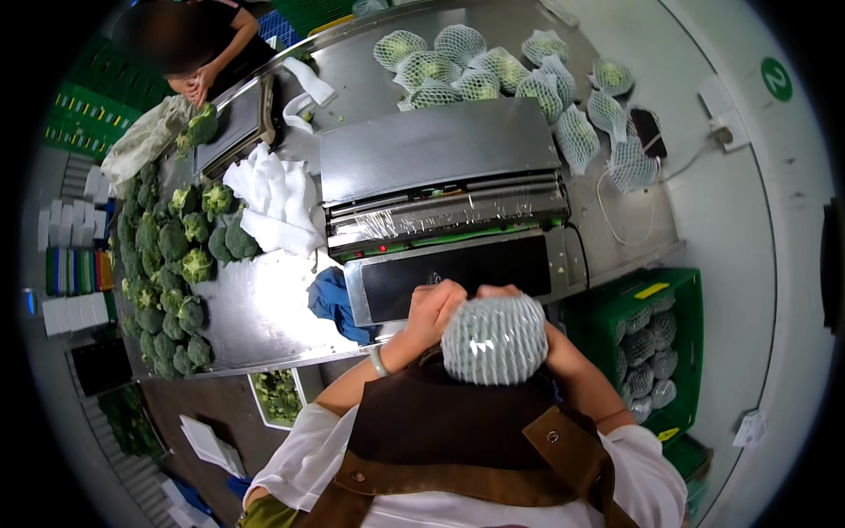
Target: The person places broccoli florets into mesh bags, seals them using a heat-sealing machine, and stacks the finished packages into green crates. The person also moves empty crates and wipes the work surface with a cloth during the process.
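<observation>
A broccoli head in a white foam net (495,340), its surface glossy as if under clear film, is held up close to my chest. My left hand (436,307) grips it from the left, fingers curled. My right hand (502,290) is mostly hidden behind it, with only some knuckles showing at its top. Beyond my hands lies the black plate (455,270) of a film wrapping machine (439,152), with clear film across its rollers. Several net-covered broccoli heads (426,69) lie behind the machine and to its right.
Bare broccoli heads (171,241) are heaped at the left of the steel table (264,330), near white foam nets (270,191) and a blue cloth (333,303). A green crate (690,350) of netted heads stands at right. Across the table, a co-worker (224,39) stands by a scale (231,125).
</observation>
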`<act>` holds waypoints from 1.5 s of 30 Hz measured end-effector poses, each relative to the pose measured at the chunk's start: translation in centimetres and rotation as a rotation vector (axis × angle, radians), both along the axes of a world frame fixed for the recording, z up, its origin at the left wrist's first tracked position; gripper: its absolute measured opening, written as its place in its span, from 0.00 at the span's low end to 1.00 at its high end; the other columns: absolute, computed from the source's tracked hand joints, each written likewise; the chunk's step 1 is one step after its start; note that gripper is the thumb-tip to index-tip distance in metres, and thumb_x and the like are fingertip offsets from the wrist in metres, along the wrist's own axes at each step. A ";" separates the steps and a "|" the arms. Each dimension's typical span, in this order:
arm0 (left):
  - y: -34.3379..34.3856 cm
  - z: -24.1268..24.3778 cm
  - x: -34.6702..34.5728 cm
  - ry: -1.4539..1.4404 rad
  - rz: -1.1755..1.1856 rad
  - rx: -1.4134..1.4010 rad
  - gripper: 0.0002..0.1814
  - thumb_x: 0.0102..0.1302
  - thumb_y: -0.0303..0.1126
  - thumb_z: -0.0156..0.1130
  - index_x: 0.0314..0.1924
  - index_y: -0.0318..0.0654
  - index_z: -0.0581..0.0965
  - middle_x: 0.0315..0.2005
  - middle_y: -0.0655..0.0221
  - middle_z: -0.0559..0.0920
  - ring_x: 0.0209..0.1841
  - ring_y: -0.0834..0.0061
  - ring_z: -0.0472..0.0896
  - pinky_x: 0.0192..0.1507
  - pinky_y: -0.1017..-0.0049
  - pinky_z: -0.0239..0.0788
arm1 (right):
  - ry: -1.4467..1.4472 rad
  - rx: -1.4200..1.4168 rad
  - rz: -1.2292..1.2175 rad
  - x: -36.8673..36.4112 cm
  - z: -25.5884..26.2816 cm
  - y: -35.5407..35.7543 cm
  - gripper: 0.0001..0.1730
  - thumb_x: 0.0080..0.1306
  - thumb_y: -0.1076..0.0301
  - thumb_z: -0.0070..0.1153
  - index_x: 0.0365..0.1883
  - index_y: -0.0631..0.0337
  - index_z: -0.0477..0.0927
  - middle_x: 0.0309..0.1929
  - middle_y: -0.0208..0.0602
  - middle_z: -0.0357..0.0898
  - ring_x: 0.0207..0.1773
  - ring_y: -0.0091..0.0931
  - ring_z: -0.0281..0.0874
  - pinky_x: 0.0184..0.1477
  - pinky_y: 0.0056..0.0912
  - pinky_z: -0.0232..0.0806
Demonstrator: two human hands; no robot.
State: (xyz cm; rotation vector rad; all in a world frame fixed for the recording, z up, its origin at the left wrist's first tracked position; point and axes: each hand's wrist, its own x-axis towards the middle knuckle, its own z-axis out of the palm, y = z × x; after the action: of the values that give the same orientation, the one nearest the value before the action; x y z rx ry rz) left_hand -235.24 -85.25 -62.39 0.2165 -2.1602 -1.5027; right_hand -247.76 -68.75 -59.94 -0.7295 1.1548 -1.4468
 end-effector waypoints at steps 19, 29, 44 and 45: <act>7.3 4.1 3.0 -0.757 -0.813 1.243 0.24 0.69 0.53 0.57 0.45 0.38 0.65 0.40 0.72 0.67 0.43 0.80 0.63 0.45 0.75 0.58 | 1.701 -0.290 -0.767 9.4 10.6 5.1 0.09 0.58 0.68 0.68 0.29 0.61 0.79 0.32 0.35 0.81 0.31 0.28 0.79 0.29 0.29 0.68; 10.0 2.9 4.2 -0.765 -0.645 1.330 0.53 0.56 0.66 0.64 0.68 0.37 0.55 0.64 0.60 0.63 0.66 0.63 0.61 0.67 0.59 0.53 | 0.173 -0.234 -0.348 9.4 4.2 16.7 0.53 0.52 0.48 0.75 0.70 0.59 0.62 0.65 0.42 0.66 0.69 0.36 0.63 0.70 0.40 0.55; 44.9 1.4 -10.2 -1.203 -1.567 0.808 0.46 0.72 0.67 0.41 0.75 0.36 0.53 0.63 0.55 0.73 0.62 0.61 0.74 0.63 0.62 0.66 | 0.117 0.355 -1.187 12.9 2.3 54.5 0.63 0.33 0.66 0.82 0.70 0.57 0.61 0.66 0.37 0.65 0.70 0.31 0.62 0.70 0.35 0.57; 47.4 0.7 -9.8 -1.211 -1.584 0.679 0.47 0.72 0.69 0.37 0.74 0.36 0.54 0.63 0.52 0.73 0.62 0.60 0.74 0.63 0.62 0.66 | 0.005 0.295 -1.270 14.4 0.2 57.1 0.65 0.32 0.67 0.82 0.71 0.56 0.60 0.65 0.36 0.66 0.70 0.31 0.62 0.71 0.35 0.56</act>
State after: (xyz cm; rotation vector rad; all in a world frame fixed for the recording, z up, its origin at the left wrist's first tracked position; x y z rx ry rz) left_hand -244.99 -37.83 -61.66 -0.8108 -2.5043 -3.7381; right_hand -233.31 -11.68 -59.70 0.3412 1.9171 -2.1680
